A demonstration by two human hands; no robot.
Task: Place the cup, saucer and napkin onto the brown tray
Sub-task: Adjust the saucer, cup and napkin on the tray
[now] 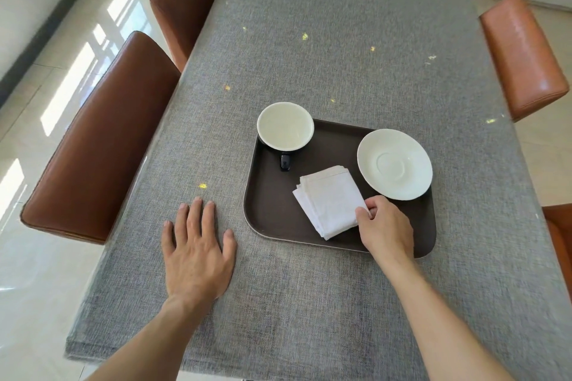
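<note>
The brown tray point(272, 210) lies on the grey table, right of centre. A cup point(284, 126), white inside and dark outside, stands at the tray's far left corner with its dark handle pointing toward me. A white saucer point(394, 164) rests at the tray's far right. Between them, nearer to me, a folded white napkin point(328, 199) lies flat on the tray. My right hand point(385, 227) pinches the napkin's right corner between thumb and fingers. My left hand point(198, 254) lies flat on the tablecloth left of the tray, fingers spread, holding nothing.
A grey tablecloth point(325, 40) covers the long table. Two brown leather chairs point(99, 145) stand along the left side, and an orange one point(523, 56) sits at the right, with another at the right edge. Glossy tiled floor lies to the left.
</note>
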